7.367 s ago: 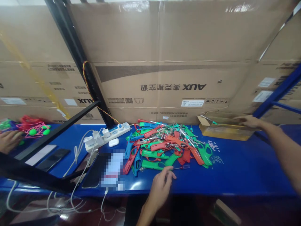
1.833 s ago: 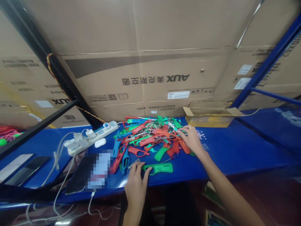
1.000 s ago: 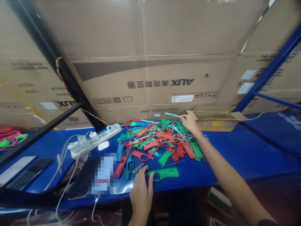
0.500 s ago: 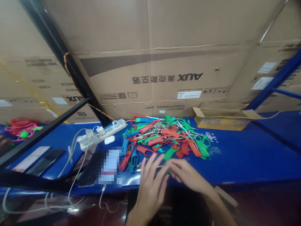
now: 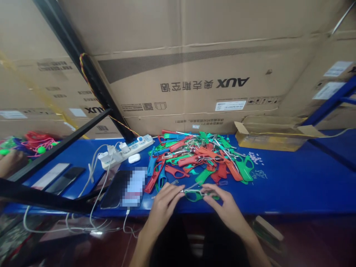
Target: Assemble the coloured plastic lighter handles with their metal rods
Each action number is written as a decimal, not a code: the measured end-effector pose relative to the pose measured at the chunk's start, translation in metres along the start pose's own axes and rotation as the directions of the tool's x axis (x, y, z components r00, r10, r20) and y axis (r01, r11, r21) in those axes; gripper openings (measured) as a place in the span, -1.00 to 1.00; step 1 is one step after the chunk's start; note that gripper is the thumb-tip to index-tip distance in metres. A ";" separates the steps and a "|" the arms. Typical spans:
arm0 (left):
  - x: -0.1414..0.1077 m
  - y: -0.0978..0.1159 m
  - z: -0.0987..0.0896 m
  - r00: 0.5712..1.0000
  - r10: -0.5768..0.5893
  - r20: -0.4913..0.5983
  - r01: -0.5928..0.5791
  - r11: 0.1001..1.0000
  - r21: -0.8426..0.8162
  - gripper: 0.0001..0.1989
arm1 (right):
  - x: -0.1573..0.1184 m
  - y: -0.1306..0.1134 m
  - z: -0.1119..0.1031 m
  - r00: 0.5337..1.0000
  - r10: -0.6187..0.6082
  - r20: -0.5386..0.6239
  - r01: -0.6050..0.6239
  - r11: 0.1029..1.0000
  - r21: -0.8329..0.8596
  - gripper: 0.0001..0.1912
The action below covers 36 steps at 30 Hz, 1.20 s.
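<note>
Near the table's front edge, my left hand (image 5: 167, 198) pinches the left end of a thin metal and wire piece. My right hand (image 5: 221, 200) is closed on the other end, at a green lighter casing (image 5: 194, 195) whose loop shows between the hands. The exact contact of the fingertips is partly hidden. Just behind the hands lies a pile of red, green and blue lighter casings (image 5: 200, 152) with metal rods and wires. Small pinkish pieces (image 5: 256, 158) and thin greenish bits (image 5: 259, 174) are scattered right of the pile.
An open cardboard box (image 5: 269, 142) stands at the back right. A power strip (image 5: 128, 152), a white case (image 5: 134, 158) and a tablet (image 5: 112, 189) with cables lie left. Beyond a black shelf frame (image 5: 62, 154), another person's hand (image 5: 12, 163) is near colourful cords.
My hands have moved apart, and my left hand has turned from spread fingers to a pinch. The green casing now shows between them. The view has shifted slightly, and the other person's hand shows more.
</note>
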<state>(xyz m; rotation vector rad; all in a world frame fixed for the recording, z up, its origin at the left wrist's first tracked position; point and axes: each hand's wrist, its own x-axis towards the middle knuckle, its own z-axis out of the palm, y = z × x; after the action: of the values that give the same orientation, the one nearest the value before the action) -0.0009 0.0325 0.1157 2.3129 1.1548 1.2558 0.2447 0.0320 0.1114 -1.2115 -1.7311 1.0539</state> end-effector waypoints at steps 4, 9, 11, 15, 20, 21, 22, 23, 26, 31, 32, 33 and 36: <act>-0.006 -0.018 -0.006 0.998 -0.034 -0.049 0.034 0.999 0.016 -0.79 | 0.005 0.016 0.002 0.997 -0.072 -0.042 0.067 0.991 -0.113 -0.75; -0.012 -0.029 0.000 0.994 -0.056 -0.090 0.058 0.998 0.029 -0.83 | 0.014 0.023 0.011 0.991 -0.135 -0.016 0.131 0.977 -0.167 -0.73; -0.011 -0.028 0.003 0.993 -0.049 -0.110 0.053 0.998 0.031 -0.84 | 0.016 0.023 0.013 0.988 -0.153 -0.021 0.147 0.972 -0.185 -0.69; -0.007 -0.023 0.008 0.990 -0.030 -0.138 0.034 0.999 0.029 -0.85 | 0.017 0.024 0.012 0.982 -0.186 -0.029 0.176 0.961 -0.215 -0.70; -0.005 -0.023 0.011 0.990 -0.020 -0.140 0.025 0.999 0.031 -0.85 | 0.015 0.028 0.013 0.972 -0.228 -0.048 0.210 0.946 -0.248 -0.77; -0.005 -0.023 0.011 0.991 -0.023 -0.136 0.027 0.999 0.033 -0.85 | 0.015 0.029 0.013 0.970 -0.236 -0.056 0.214 0.943 -0.255 -0.78; -0.005 -0.023 0.012 0.991 -0.025 -0.131 0.030 0.999 0.035 -0.85 | 0.014 0.030 0.013 0.968 -0.242 -0.065 0.218 0.940 -0.263 -0.79; -0.006 -0.023 0.012 0.992 -0.028 -0.127 0.033 0.999 0.038 -0.85 | 0.014 0.030 0.014 0.966 -0.249 -0.075 0.221 0.937 -0.271 -0.79; -0.007 -0.023 0.012 0.992 -0.037 -0.124 0.044 0.998 0.049 -0.83 | 0.014 0.031 0.015 0.957 -0.272 -0.097 0.233 0.926 -0.298 -0.78; -0.006 -0.023 0.012 0.992 -0.045 -0.120 0.051 0.997 0.052 -0.82 | 0.014 0.030 0.016 0.948 -0.303 -0.099 0.254 0.906 -0.337 -0.78; -0.006 -0.024 0.012 0.992 -0.044 -0.116 0.049 0.998 0.046 -0.82 | 0.014 0.030 0.015 0.948 -0.305 -0.093 0.256 0.903 -0.345 -0.78; -0.006 -0.024 0.012 0.993 -0.041 -0.111 0.046 0.998 0.039 -0.82 | 0.014 0.030 0.015 0.948 -0.305 -0.087 0.257 0.900 -0.353 -0.78; -0.006 -0.024 0.013 0.993 -0.034 -0.111 0.035 0.999 0.009 -0.83 | 0.014 0.029 0.014 0.949 -0.305 -0.083 0.252 0.887 -0.387 -0.77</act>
<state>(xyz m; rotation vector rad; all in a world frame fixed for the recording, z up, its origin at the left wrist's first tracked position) -0.0049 0.0460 0.0911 2.2459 1.2350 1.3837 0.2384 0.0485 0.0809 -1.1799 -1.9766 0.4672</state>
